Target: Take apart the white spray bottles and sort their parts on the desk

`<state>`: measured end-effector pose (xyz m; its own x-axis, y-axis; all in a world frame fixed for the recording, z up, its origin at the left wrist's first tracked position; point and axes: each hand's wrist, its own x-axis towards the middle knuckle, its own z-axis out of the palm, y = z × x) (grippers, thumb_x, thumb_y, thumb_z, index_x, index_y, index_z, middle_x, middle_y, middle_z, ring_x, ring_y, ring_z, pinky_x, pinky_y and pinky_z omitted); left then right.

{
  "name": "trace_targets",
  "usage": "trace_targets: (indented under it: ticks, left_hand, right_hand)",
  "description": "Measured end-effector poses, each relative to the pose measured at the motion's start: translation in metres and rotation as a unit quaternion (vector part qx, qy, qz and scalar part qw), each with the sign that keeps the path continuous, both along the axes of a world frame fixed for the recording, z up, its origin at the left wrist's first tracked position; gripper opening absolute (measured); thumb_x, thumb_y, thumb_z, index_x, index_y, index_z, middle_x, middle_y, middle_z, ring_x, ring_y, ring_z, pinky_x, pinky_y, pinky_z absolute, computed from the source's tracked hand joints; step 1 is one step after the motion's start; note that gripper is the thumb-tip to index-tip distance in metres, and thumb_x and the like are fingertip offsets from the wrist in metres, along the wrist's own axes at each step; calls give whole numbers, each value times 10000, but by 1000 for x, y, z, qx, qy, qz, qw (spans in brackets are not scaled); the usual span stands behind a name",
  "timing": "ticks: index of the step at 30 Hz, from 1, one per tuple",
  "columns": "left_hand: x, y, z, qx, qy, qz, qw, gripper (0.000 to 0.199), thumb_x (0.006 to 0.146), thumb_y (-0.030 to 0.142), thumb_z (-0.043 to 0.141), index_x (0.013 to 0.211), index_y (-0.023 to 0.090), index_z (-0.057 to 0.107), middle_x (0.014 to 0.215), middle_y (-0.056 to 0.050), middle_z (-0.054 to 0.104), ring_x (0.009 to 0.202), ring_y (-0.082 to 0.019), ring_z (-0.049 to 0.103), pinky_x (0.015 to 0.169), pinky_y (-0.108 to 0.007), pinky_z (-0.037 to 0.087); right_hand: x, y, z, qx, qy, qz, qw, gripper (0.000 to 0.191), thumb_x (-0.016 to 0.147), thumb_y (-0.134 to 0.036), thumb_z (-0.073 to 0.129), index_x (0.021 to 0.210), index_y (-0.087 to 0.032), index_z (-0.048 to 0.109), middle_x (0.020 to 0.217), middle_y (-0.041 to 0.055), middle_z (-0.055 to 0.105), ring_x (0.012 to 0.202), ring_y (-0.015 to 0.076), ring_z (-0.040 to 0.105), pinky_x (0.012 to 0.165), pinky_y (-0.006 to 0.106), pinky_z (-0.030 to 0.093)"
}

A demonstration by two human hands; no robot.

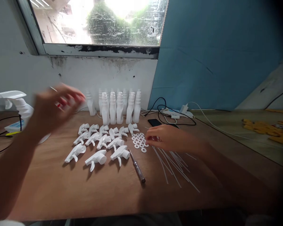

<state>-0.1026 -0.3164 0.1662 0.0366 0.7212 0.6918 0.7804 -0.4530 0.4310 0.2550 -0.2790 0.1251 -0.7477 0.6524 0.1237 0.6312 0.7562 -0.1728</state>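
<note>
My left hand (58, 105) is raised at the left above the table, smeared by motion, so its grip is unclear. My right hand (166, 137) is low over the table, fingers bent together at the edge of a group of white ring washers (137, 146); anything between its fingertips is hidden. Thin white tubes (172, 160) fan out beneath and in front of that hand. White trigger spray heads (96, 159) lie in rows between the hands. A screwdriver (138, 169) with a clear handle rests beside the washers.
Several white bottles (119, 108) stand upright by the wall. An assembled spray bottle (22, 105) stands at the left, beyond my left arm. Behind my right hand are a dark phone (154, 122), a power strip (179, 113) and loose cables. A blue cloth (202, 62) hangs beside the window.
</note>
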Motion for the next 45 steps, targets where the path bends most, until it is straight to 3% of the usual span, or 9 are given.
trace_targets:
  ticks: [3,5,7,15,21,27,34,39,45]
  left_hand:
    - [36,3,-57,-90,192,-233,949,191,852,350,572,1005,249,626,1015,-37,615,833,-142,572,714,-241,456]
    - [41,6,-88,-138,232,-290,918,248,852,342,578,1076,237,601,1086,-74,597,988,-193,555,840,-302,461]
    - [36,9,-105,-170,252,-319,898,321,825,370,613,1110,227,578,1138,-95,573,1073,-231,516,924,-356,433]
    - [14,16,-110,-230,262,-341,873,398,759,380,677,1120,232,601,1209,-106,553,1072,-258,529,893,-343,459]
    - [11,18,-124,-217,234,-336,886,283,821,286,608,1100,251,644,1211,-89,582,1065,-220,569,902,-309,467]
    - [21,12,-130,-205,75,-372,902,266,823,282,638,1064,167,638,1033,-99,662,853,-166,614,684,-247,505]
    - [57,-11,-148,-219,-31,-407,886,301,778,265,701,1056,164,651,995,-87,673,874,-173,620,770,-286,518]
    - [86,-21,-163,-224,-81,-383,892,340,766,287,712,1073,163,638,1021,-85,659,760,-131,617,656,-234,525]
    - [93,-23,-168,-270,-113,-364,884,407,745,295,729,1094,154,574,886,-29,635,669,-84,598,589,-178,515]
  right_hand:
    - [4,12,-33,-22,-56,-14,998,157,870,-219,525,846,-181,676,884,33,653,740,132,591,589,229,372]
    - [5,17,-51,-25,-68,-23,997,148,863,-191,527,857,-181,675,909,40,647,785,145,598,619,233,375]
    - [4,19,-62,-26,-76,-26,996,139,859,-177,534,851,-175,673,921,47,643,808,153,602,646,238,381]
    - [0,14,-86,-16,-35,3,999,172,901,-194,498,858,-161,661,923,66,638,865,169,595,721,259,416]
    - [0,15,-89,-7,-63,-1,998,200,898,-174,470,805,-135,643,896,75,629,831,163,592,739,274,424]
    - [-1,18,-104,107,-95,35,989,180,857,-139,468,765,-121,622,807,78,626,764,172,585,689,279,414]
    - [-6,22,-101,222,26,46,973,163,872,-148,456,787,-135,596,814,76,642,716,165,598,643,291,468]
    - [-26,-5,-91,255,246,155,922,92,861,-140,520,904,-164,598,898,65,668,840,148,627,738,287,526]
    - [-39,-32,-96,305,228,271,884,114,808,-103,606,923,-105,603,882,63,675,706,112,597,636,259,505]
